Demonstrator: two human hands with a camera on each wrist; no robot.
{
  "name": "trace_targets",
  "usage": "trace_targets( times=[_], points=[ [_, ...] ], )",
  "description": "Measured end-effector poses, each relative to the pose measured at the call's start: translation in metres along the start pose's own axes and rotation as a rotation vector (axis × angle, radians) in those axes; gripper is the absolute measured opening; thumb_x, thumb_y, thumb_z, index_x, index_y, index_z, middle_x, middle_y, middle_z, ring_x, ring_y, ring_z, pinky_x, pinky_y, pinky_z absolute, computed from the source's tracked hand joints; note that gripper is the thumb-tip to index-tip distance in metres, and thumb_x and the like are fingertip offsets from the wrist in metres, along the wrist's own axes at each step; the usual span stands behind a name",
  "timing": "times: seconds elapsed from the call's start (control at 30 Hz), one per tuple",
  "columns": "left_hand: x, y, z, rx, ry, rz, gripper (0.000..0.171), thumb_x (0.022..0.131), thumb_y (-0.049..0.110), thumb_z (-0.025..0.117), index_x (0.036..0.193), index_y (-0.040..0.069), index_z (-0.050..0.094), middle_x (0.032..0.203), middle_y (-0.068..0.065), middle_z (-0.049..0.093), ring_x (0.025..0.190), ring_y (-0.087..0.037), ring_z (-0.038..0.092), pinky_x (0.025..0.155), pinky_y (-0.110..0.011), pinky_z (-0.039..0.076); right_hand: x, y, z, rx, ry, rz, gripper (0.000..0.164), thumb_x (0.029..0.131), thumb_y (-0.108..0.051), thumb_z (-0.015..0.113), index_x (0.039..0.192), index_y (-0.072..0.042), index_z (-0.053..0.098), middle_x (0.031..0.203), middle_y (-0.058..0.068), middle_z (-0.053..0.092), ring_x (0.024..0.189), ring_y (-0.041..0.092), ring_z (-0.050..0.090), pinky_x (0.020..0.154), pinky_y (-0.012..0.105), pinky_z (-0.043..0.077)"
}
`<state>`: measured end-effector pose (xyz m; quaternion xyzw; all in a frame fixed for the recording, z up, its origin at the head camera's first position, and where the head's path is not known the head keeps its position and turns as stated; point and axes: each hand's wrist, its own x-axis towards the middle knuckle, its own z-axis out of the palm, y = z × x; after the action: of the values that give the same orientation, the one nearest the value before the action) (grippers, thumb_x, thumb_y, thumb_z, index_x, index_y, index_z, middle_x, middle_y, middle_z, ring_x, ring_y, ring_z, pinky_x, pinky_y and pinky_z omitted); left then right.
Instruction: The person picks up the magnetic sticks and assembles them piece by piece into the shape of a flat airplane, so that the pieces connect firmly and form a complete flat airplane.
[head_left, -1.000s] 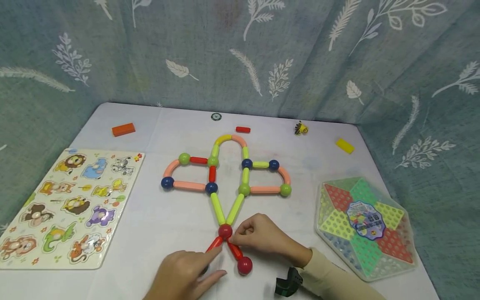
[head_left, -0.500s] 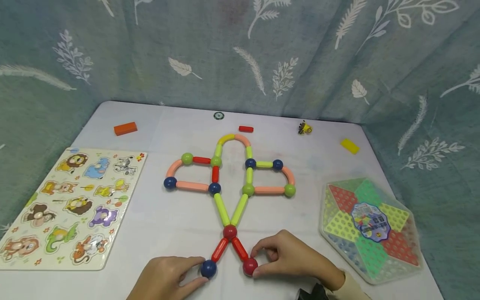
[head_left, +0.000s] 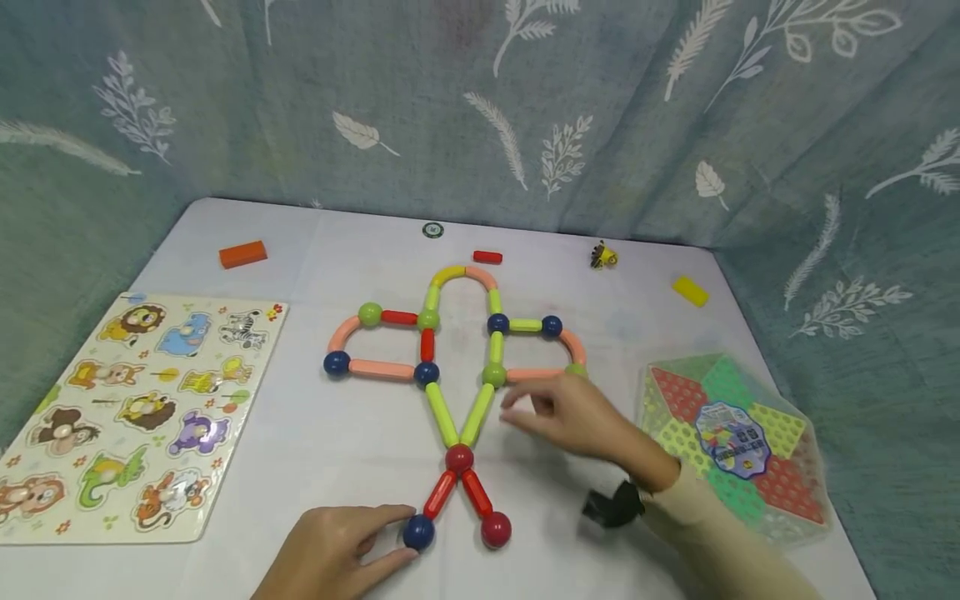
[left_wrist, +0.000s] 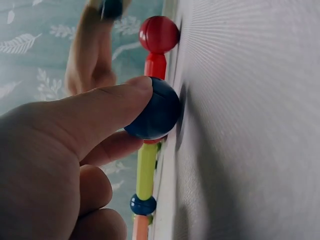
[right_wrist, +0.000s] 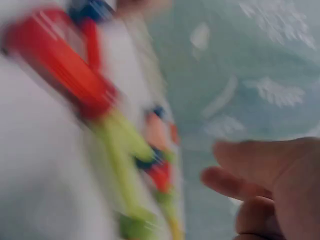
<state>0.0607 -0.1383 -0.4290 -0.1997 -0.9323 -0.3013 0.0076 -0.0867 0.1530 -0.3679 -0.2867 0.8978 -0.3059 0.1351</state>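
Observation:
A flat figure of magnetic rods and balls lies on the white table. Its lower end has a central red ball (head_left: 459, 458) with two red rods (head_left: 476, 493) splaying toward the near edge. My left hand (head_left: 330, 550) pinches the blue ball (head_left: 418, 532) at the left rod's end between thumb and index finger; the left wrist view shows this blue ball (left_wrist: 157, 110) close up. The other rod ends in a red ball (head_left: 496, 530), untouched. Raised beside the lime rods (head_left: 477, 415), my right hand (head_left: 577, 417) holds nothing, partly covering the right loop's green ball (head_left: 576, 371).
An animal puzzle board (head_left: 150, 417) lies at left, and a star-patterned game box (head_left: 735, 450) at right, behind my right sleeve (head_left: 720, 533). Along the back are an orange block (head_left: 243, 254), a spare red rod (head_left: 487, 257), a small yellow-black toy (head_left: 603, 255) and a yellow block (head_left: 690, 291).
Both hands moved to the two end balls. My right hand then let go of the red ball and rose away toward the right loop, while my left kept its pinch on the blue ball.

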Motion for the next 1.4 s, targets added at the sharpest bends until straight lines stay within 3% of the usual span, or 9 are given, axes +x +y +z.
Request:
trace_targets(
  times=[0.1,0.17,0.33,0.5,0.67,0.93,1.13,1.27,1.4],
  points=[
    [-0.002,-0.002,-0.001,0.0,0.022,0.006,0.038,0.072,0.05,0.075,0.104,0.03,0.071,0.058,0.032,0.046,0.048,0.008,0.035,0.048,-0.014,0.036,0.055,0.008,-0.031,-0.001,0.187,0.029,0.016,0.086,-0.039,0.066,0.098,-0.029,0.07,0.052,-0.001,0.042,0.045,0.015,0.038,0.043,0.029,0.032],
    [-0.002,-0.002,-0.001,-0.003,0.035,0.015,0.038,0.072,0.048,0.076,0.105,0.03,0.071,0.062,0.031,0.052,0.05,0.008,0.037,0.049,-0.013,0.037,0.095,0.019,-0.05,-0.015,0.254,0.042,0.017,0.088,-0.036,0.064,0.1,-0.026,0.07,0.052,0.004,0.041,0.045,0.018,0.036,0.042,0.031,0.029],
    [-0.005,0.001,0.0,-0.004,0.046,0.046,0.037,0.073,0.046,0.076,0.105,0.028,0.071,0.059,0.03,0.048,0.049,0.009,0.035,0.048,-0.011,0.035,0.177,0.051,-0.069,-0.169,0.214,0.125,0.023,0.09,-0.032,0.061,0.107,-0.019,0.069,0.065,0.006,0.053,0.054,0.02,0.044,0.047,0.031,0.035],
    [-0.004,0.004,0.003,-0.014,0.041,0.062,0.037,0.074,0.046,0.075,0.106,0.027,0.071,0.059,0.03,0.05,0.048,0.01,0.034,0.047,-0.011,0.034,0.211,0.077,-0.065,-0.333,0.107,0.242,0.03,0.088,-0.029,0.064,0.115,-0.016,0.065,0.109,0.003,0.06,0.089,0.019,0.054,0.068,0.038,0.047],
    [-0.004,0.007,0.005,-0.029,0.014,0.051,0.038,0.074,0.047,0.075,0.106,0.027,0.071,0.056,0.029,0.049,0.046,0.011,0.033,0.046,-0.011,0.033,0.217,0.094,-0.056,-0.374,0.048,0.3,0.025,0.087,-0.03,0.065,0.108,-0.016,0.067,0.111,0.003,0.06,0.094,0.021,0.053,0.074,0.04,0.047],
    [-0.003,0.008,0.004,-0.002,0.035,-0.012,0.039,0.073,0.049,0.075,0.105,0.026,0.071,0.052,0.03,0.042,0.045,0.009,0.032,0.045,-0.013,0.033,0.198,0.076,-0.058,-0.323,0.139,0.243,0.021,0.085,-0.032,0.067,0.098,-0.016,0.069,0.082,0.002,0.06,0.072,0.02,0.052,0.059,0.034,0.044],
    [0.002,0.01,0.014,0.01,0.062,-0.041,0.04,0.072,0.049,0.076,0.106,0.029,0.071,0.052,0.031,0.037,0.045,0.008,0.033,0.045,-0.014,0.033,0.122,0.035,-0.049,-0.18,0.193,0.082,0.021,0.085,-0.039,0.067,0.099,-0.024,0.069,0.059,0.003,0.048,0.051,0.018,0.042,0.046,0.03,0.032],
    [0.004,0.01,0.021,0.015,0.085,-0.061,0.04,0.072,0.049,0.076,0.107,0.03,0.07,0.05,0.03,0.034,0.045,0.006,0.032,0.044,-0.014,0.031,0.06,0.016,-0.017,-0.081,0.166,-0.023,0.018,0.082,-0.037,0.072,0.097,-0.029,0.069,0.052,-0.002,0.042,0.046,0.013,0.04,0.043,0.028,0.031],
    [0.006,0.011,0.026,0.015,0.085,-0.093,0.04,0.072,0.049,0.076,0.107,0.031,0.07,0.048,0.026,0.027,0.042,0.005,0.029,0.042,-0.015,0.027,0.004,0.001,0.02,-0.006,0.068,-0.081,0.02,0.082,-0.036,0.072,0.101,-0.031,0.068,0.05,-0.01,0.041,0.043,0.006,0.04,0.041,0.023,0.033]
  ],
)
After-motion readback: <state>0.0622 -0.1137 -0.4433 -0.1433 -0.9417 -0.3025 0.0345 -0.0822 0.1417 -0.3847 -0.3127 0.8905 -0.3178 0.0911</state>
